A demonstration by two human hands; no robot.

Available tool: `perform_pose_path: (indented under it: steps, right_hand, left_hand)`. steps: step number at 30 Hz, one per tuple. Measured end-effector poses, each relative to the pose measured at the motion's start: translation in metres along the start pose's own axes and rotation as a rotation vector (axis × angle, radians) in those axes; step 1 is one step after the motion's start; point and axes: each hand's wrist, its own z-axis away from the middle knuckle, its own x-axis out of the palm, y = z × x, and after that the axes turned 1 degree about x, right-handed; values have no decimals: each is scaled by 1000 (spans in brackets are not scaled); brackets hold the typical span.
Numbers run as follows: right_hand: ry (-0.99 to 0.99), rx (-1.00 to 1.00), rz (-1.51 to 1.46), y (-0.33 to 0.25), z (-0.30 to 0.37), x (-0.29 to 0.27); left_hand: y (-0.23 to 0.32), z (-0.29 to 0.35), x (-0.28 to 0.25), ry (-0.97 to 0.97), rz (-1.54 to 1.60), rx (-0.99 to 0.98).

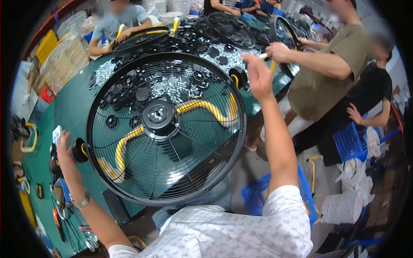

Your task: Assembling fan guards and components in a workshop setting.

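A large round black fan frame (165, 203) with a wire grille lies tilted in front of me, its near rim by my lap. A black motor hub (160, 115) sits at its middle. Through the grille shows a bent yellow tube (206, 105), its ends by black round knobs at both sides. My left hand (66, 150) is raised beside the left knob (79, 150), fingers stretched and apart from it. My right hand (259, 77) is up beyond the right knob (238, 77), fingers extended, with nothing seen in it.
Loose screws (215, 58) and black round parts (185, 43) heap on the green table (64, 109). On the right a person in an olive shirt (329, 73) handles another fan frame; another person (122, 26) works across the table. Blue crates (254, 193) stand on the floor.
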Motion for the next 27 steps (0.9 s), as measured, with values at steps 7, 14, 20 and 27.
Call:
perform_pose_path:
  steps: [7, 14, 20, 27]
  right_hand:
    - [-635, 460, 192, 39, -18, 18]
    - [-1046, 783, 311, 40, -61, 41]
    - [-287, 71, -29, 18, 10, 8]
    - [-956, 1095, 202, 42, -50, 29]
  left_hand:
    - [-29, 19, 17, -136, -292, 350]
    - [-26, 47, 14, -173, -191, 494]
    - [19, 5, 4, -314, -716, 416]
    - [-32, 31, 18, -89, -103, 536]
